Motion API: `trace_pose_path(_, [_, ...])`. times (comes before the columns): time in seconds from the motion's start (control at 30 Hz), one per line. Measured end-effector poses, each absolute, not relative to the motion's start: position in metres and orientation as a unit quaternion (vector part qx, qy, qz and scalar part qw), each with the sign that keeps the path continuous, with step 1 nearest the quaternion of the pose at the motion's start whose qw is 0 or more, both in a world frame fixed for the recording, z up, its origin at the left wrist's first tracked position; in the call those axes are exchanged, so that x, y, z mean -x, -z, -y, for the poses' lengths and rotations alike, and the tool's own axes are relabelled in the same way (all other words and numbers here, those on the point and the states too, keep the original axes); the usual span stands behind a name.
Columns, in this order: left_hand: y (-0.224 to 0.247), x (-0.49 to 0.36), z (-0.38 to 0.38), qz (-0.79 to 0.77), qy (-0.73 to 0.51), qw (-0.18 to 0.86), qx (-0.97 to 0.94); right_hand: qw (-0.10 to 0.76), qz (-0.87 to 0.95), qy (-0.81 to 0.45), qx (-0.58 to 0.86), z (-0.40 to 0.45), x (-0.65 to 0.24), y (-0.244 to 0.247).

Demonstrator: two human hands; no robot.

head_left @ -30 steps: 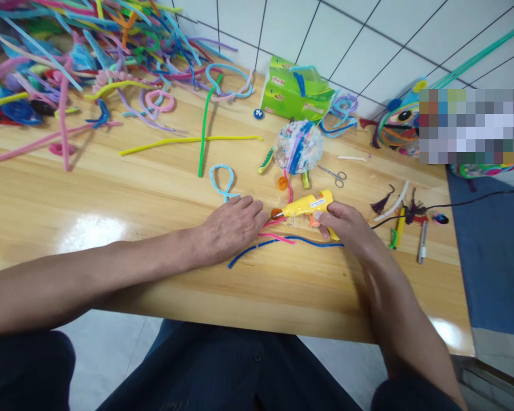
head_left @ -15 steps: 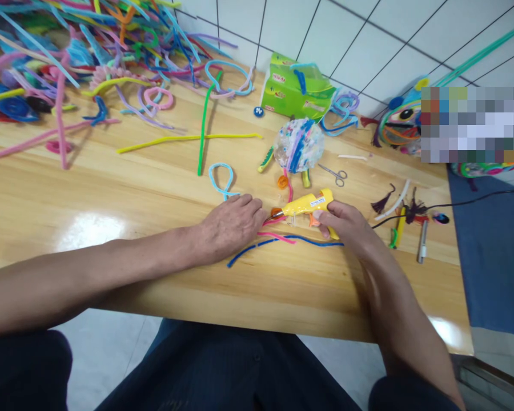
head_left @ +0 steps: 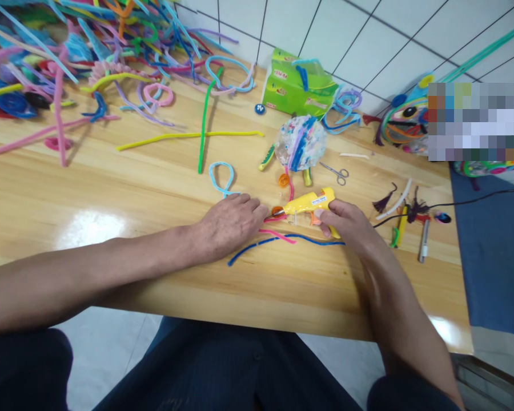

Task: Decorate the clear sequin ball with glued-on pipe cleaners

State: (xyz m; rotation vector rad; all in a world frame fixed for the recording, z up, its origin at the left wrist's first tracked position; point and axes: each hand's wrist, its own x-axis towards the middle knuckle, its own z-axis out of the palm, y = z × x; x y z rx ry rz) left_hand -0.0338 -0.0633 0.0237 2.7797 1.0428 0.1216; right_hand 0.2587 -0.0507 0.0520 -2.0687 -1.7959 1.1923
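Note:
My right hand [head_left: 345,221] is wrapped round the handle of a yellow hot glue gun [head_left: 307,203], its metal nozzle pointing left. The nozzle tip reaches the fingertips of my left hand [head_left: 233,227], which is bent over a pink pipe cleaner [head_left: 278,234] on the table. What the left fingers pinch is hidden beneath the hand. An orange button [head_left: 277,211] lies beside the nozzle. Just in front runs a dark blue pipe cleaner [head_left: 308,238]. A light blue looped pipe cleaner [head_left: 221,176] touches the back of my left hand's area. Behind the gun sits a decorated clear ball [head_left: 300,144].
A heap of coloured pipe cleaners [head_left: 111,63] fills the back left. Small scissors [head_left: 337,173], a green tissue pack [head_left: 300,85] and a utility knife [head_left: 424,242] lie around. The gun's black cord [head_left: 475,198] runs right. Yellow and green pipe cleaners [head_left: 203,131] cross behind my left hand.
Both hands and the glue gun stay in nearly the same place. The whole view has shifted only slightly.

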Motion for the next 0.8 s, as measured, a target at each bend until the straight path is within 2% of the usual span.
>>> trace_pose_path(0.17, [-0.0213, 0.0349, 0.0648, -0.363, -0.034, 0.117, -0.924, 0.080, 0.600, -0.395, 0.691, 0.0511, -0.2571, -0.0524])
trace_pose_path(0.43, [-0.0234, 0.0346, 0.0648, -0.359, -0.050, 0.106, -0.926, 0.073, 0.601, -0.396, 0.691, 0.0509, -0.2569, -0.0540])
trace_pose_path(0.8, [-0.0204, 0.0377, 0.0596, -0.325, -0.116, 0.206, -0.916, 0.080, 0.603, -0.402, 0.685, 0.0506, -0.2584, -0.0525])
